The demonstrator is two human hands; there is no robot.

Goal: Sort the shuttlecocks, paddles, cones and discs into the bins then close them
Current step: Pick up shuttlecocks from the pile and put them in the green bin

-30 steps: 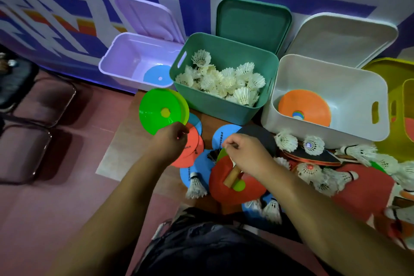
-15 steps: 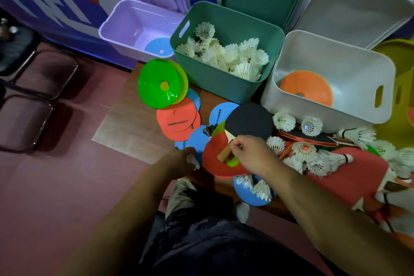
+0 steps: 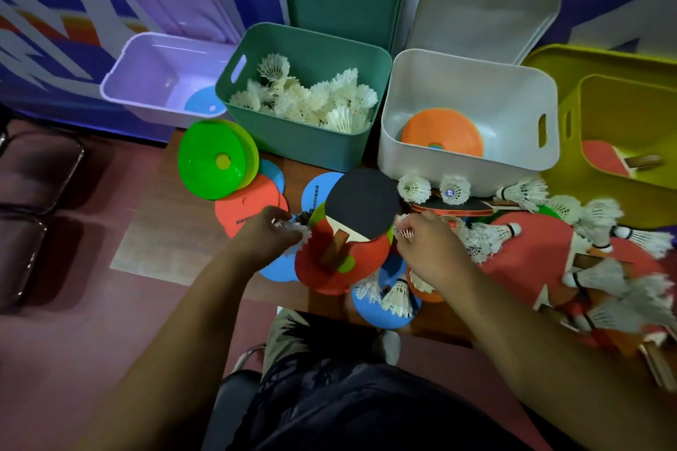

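1. Both hands have moved since half a second ago: the right hand (image 3: 428, 249) left the wooden handle of the black paddle (image 3: 362, 205) and is now at the right edge of the blade.
2. Its fingertips pinch a white shuttlecock (image 3: 403, 231) (only the feathers show).
3. The left hand (image 3: 269, 236), just left of the handle, curls its fingers around a second shuttlecock (image 3: 300, 231).
4. Behind them, the green bin (image 3: 307, 146) holds many shuttlecocks, and its lid (image 3: 342, 0) stands open.
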